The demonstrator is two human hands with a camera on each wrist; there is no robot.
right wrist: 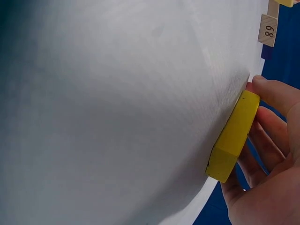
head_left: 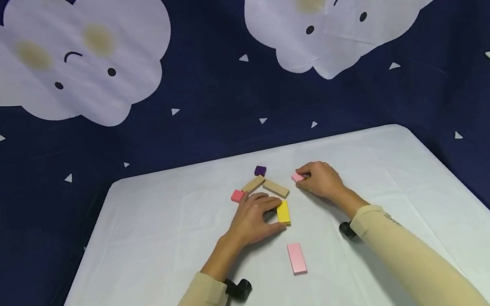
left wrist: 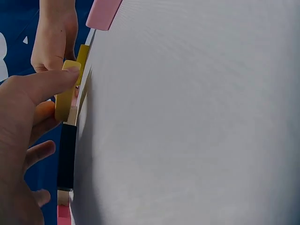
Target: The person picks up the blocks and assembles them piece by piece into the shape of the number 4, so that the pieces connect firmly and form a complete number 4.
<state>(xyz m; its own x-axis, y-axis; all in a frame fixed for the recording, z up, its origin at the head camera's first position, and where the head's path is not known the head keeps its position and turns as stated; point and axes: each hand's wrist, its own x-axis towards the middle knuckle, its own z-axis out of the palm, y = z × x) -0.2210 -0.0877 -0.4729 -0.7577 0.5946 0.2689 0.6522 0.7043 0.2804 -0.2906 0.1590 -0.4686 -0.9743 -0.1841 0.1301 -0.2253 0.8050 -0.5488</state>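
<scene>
In the head view my left hand (head_left: 253, 218) pinches a yellow block (head_left: 283, 214) between thumb and fingers. The left wrist view has this yellow block (left wrist: 64, 96) upright near a dark block (left wrist: 66, 157). My right hand (head_left: 321, 179) pinches a small pink block (head_left: 297, 177) at its fingertips, to the right of the other blocks. A second yellow block (right wrist: 234, 136) shows in the right wrist view, close against the right hand's fingers; from above it is hidden. Two natural wooden blocks (head_left: 276, 188) lie at an angle just beyond the left hand.
A coral block (head_left: 237, 196) lies by the left fingertips, and a purple block (head_left: 260, 171) sits beyond the wooden pair. Nearer the front, a pink block (head_left: 297, 258) lies flat. A white cloth covers the table (head_left: 151, 232); a dark cloud-print curtain (head_left: 213, 72) hangs behind it.
</scene>
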